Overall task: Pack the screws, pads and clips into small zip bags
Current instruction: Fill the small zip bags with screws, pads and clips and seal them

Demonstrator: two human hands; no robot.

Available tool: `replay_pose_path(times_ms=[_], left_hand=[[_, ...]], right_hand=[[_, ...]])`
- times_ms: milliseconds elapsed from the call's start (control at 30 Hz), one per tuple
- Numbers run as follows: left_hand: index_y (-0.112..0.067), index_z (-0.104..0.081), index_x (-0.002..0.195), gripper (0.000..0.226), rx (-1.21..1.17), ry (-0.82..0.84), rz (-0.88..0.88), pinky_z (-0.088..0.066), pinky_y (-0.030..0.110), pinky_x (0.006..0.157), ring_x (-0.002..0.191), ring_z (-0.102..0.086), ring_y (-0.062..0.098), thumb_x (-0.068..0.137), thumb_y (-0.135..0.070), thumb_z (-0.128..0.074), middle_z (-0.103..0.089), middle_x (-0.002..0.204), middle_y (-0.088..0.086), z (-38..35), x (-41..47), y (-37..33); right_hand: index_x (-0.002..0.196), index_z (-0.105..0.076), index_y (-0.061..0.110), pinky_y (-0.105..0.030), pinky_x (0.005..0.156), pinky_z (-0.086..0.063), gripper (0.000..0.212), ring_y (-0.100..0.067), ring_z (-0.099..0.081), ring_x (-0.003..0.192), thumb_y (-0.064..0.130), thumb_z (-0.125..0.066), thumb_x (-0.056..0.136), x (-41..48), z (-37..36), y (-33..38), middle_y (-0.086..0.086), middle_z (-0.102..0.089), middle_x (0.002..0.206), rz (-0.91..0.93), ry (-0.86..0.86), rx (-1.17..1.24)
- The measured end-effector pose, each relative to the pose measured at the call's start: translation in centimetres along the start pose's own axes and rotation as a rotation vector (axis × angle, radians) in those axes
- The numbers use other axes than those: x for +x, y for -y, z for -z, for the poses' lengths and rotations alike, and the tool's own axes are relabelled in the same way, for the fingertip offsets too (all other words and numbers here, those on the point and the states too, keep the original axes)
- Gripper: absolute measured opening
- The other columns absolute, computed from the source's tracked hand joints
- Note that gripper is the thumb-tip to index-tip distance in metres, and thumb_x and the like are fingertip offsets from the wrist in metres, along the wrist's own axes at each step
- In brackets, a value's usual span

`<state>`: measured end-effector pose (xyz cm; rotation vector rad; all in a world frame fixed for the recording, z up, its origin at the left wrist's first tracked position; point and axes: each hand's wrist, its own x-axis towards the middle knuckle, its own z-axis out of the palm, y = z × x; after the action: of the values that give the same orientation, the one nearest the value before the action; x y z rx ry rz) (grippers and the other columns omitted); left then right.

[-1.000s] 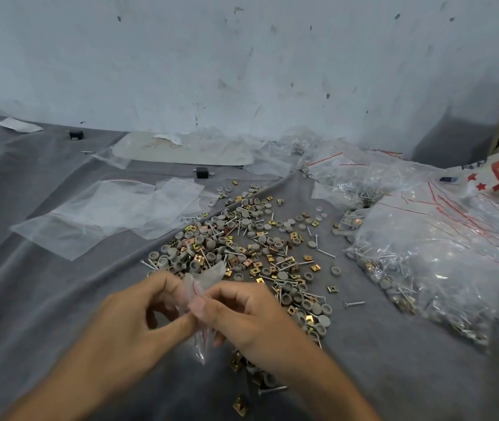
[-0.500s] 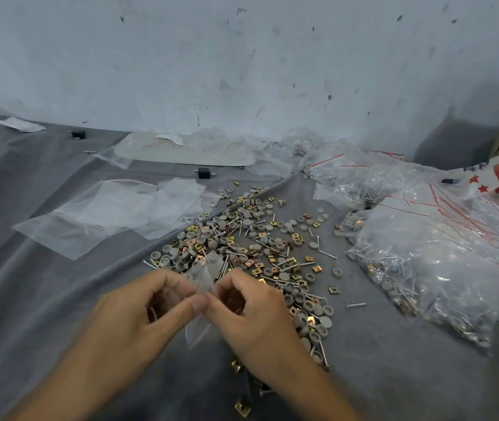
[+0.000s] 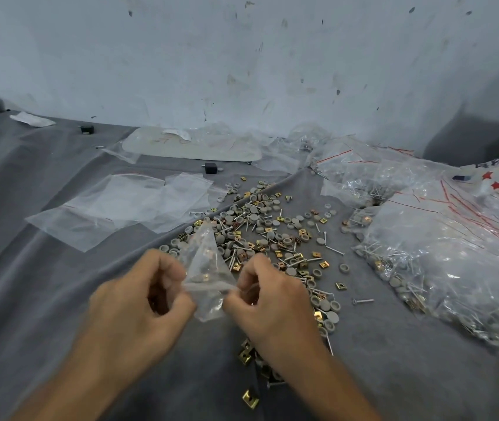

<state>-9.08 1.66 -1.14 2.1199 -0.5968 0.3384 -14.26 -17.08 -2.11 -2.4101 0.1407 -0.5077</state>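
A small clear zip bag (image 3: 204, 268) is stretched between both hands above the grey cloth. My left hand (image 3: 142, 302) pinches its left edge and my right hand (image 3: 268, 299) pinches its right edge, a short gap between them. The bag's upper corner points up and away from me. Beyond and to the right of the hands lies a loose pile of grey round pads, brass clips and screws (image 3: 272, 238). More brass clips (image 3: 248, 354) lie under my right wrist.
Empty clear zip bags (image 3: 114, 208) lie flat at the left. A heap of filled bags with red zip lines (image 3: 442, 238) covers the right side. A small black part (image 3: 211, 168) and a pale board (image 3: 190, 144) sit near the wall.
The hands have moved apart and spread the small bag between them. Its upper corner now stands higher.
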Motion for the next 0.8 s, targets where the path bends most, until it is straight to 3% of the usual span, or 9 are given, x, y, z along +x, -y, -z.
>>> replay_pose_path(times_ms=[100,200,300,400,500,567,633,700,800], left_hand=[[-0.041,-0.055,0.104,0.027,-0.017,0.184,-0.169,-0.046,0.016,0.063,0.069,-0.062,0.0,0.079,-0.051,-0.061,-0.065,0.079,-0.017,-0.1,-0.7,-0.6],[-0.047,-0.054,0.116,0.039,0.009,0.231,-0.268,-0.045,0.012,0.07,0.082,-0.061,-0.005,0.081,-0.064,-0.062,-0.064,0.09,-0.021,-0.1,-0.7,-0.5],[-0.049,-0.046,0.134,0.071,0.049,0.234,-0.345,-0.038,0.007,0.09,0.112,-0.053,-0.006,0.072,-0.08,-0.064,-0.055,0.12,-0.029,-0.1,-0.3,-0.3],[-0.047,-0.016,0.154,0.115,0.211,0.35,-0.35,-0.023,0.02,0.115,0.142,-0.028,-0.001,0.059,-0.085,-0.068,-0.032,0.152,-0.026,0.1,0.1,0.8],[-0.06,0.001,0.149,0.109,0.266,0.413,-0.254,-0.026,0.008,0.101,0.111,-0.049,0.004,0.066,-0.062,-0.07,-0.056,0.119,-0.023,0.2,0.2,2.1],[-0.059,-0.012,0.147,0.093,0.304,0.355,-0.277,-0.036,0.01,0.086,0.093,-0.056,0.01,0.073,-0.049,-0.067,-0.061,0.098,-0.019,0.5,0.5,2.6],[-0.045,-0.026,0.149,0.085,0.372,0.321,-0.325,-0.039,0.021,0.089,0.107,-0.057,0.013,0.073,-0.057,-0.063,-0.065,0.115,-0.012,0.6,0.8,2.9],[-0.032,-0.027,0.154,0.102,0.444,0.33,-0.332,-0.03,0.031,0.108,0.132,-0.045,0.016,0.068,-0.078,-0.058,-0.051,0.145,-0.007,0.5,0.7,3.0],[-0.028,-0.018,0.159,0.126,0.448,0.397,-0.327,-0.025,0.04,0.116,0.147,-0.026,0.014,0.061,-0.102,-0.043,-0.029,0.162,-0.008,0.2,0.4,2.1]], right_hand=[[0.106,-0.06,0.036,-0.024,0.072,-0.055,0.019,0.0,-0.066,0.082,0.023,-0.061,0.092,0.1,-0.2,0.0,0.019,-0.069,0.088,-0.046,0.099,0.183],[0.109,-0.07,0.028,-0.027,0.072,-0.054,0.024,-0.005,-0.066,0.083,0.013,-0.055,0.098,0.0,0.1,0.2,0.011,-0.072,0.091,-0.043,0.18,0.296],[0.104,-0.072,0.021,-0.033,0.067,-0.055,0.021,-0.007,-0.065,0.077,0.009,-0.055,0.101,0.1,0.3,0.5,0.003,-0.072,0.085,-0.115,0.238,0.502],[0.103,-0.073,0.019,-0.052,0.075,-0.057,0.017,-0.027,-0.066,0.079,0.015,-0.056,0.103,0.3,0.5,0.6,-0.015,-0.073,0.094,-0.2,0.313,0.665],[0.103,-0.076,0.03,-0.042,0.07,-0.06,0.022,-0.029,-0.07,0.08,0.025,-0.055,0.104,0.6,1.0,0.5,-0.011,-0.076,0.097,-0.234,0.377,0.754],[0.103,-0.077,0.033,-0.033,0.062,-0.061,0.025,-0.026,-0.075,0.083,0.024,-0.054,0.105,0.9,1.4,0.1,-0.004,-0.078,0.096,-0.272,0.307,0.759],[0.101,-0.078,0.029,-0.029,0.056,-0.057,0.022,-0.019,-0.075,0.071,0.022,-0.058,0.104,1.2,1.6,-0.4,-0.003,-0.078,0.089,-0.312,0.244,0.742],[0.099,-0.077,0.025,-0.028,0.05,-0.053,0.02,-0.015,-0.067,0.057,0.022,-0.058,0.103,1.1,1.4,-0.6,-0.009,-0.076,0.082,-0.338,0.246,0.724],[0.098,-0.074,0.021,-0.031,0.05,-0.055,0.023,-0.018,-0.069,0.058,0.026,-0.053,0.106,0.5,0.6,-0.1,-0.014,-0.075,0.084,-0.336,0.302,0.73]])
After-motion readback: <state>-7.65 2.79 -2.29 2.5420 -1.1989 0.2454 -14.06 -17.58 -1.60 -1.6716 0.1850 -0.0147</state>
